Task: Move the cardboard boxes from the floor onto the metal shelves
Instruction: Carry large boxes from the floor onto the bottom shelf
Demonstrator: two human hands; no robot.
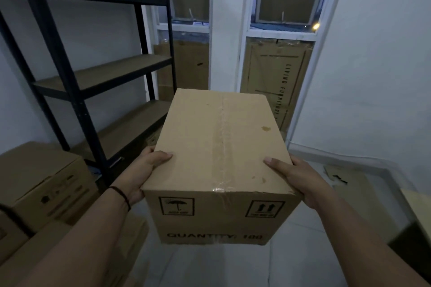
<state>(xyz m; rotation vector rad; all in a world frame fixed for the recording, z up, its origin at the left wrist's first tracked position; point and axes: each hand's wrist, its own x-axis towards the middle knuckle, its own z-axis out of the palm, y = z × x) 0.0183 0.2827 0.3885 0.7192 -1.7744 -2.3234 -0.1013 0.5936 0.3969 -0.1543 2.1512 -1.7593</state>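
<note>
**Holding one box mid-air by the shelves**

Carrying a taped cardboard box above a pale tiled floor, white walls around. Left hand and right hand clamp its sides, thumbs on top. Black metal shelves stand just left, brown boards bare. More boxes stacked lower left. Flattened cardboard covers the windows ahead, reads "LIVING FURNITURE". Held box prints "QUANTITY: 100", plus umbrella and up-arrow symbols.
</note>
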